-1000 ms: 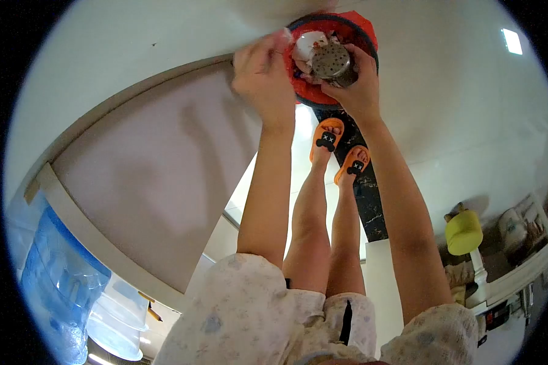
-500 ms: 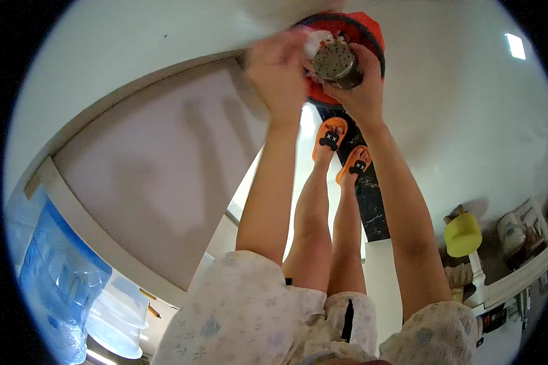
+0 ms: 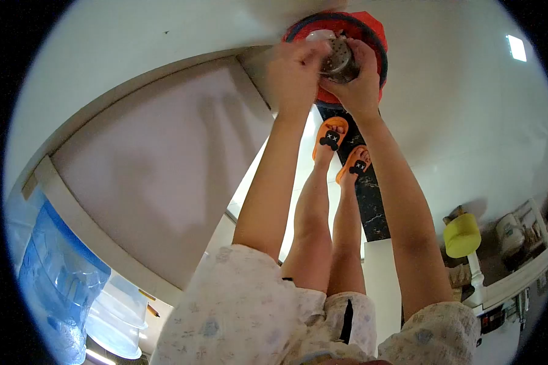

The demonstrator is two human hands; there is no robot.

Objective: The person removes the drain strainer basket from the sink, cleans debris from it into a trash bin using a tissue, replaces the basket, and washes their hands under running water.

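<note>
A round metal container with a dotted, perforated-looking face [image 3: 340,62] is tilted over a red bin [image 3: 371,27] with a dark rim at the top of the view. My right hand [image 3: 362,82] grips it from the right, fingers and thumb around its side. Against its left side is my left hand [image 3: 295,76], blurred by motion, its fingers bent near the container's face; what they hold, if anything, cannot be made out. Something white [image 3: 320,35] shows in the bin behind the container.
Below the bin, two feet in orange slippers [image 3: 331,137] stand by a black marbled strip [image 3: 369,201]. A large pale panel [image 3: 158,152] lies left. Blue clear plastic [image 3: 61,280] is lower left; a yellow-green object [image 3: 462,235] and a shelf [image 3: 511,283] are lower right.
My left hand has moved right, over the container's left part. The container has turned a little, and less of its dotted face shows.
</note>
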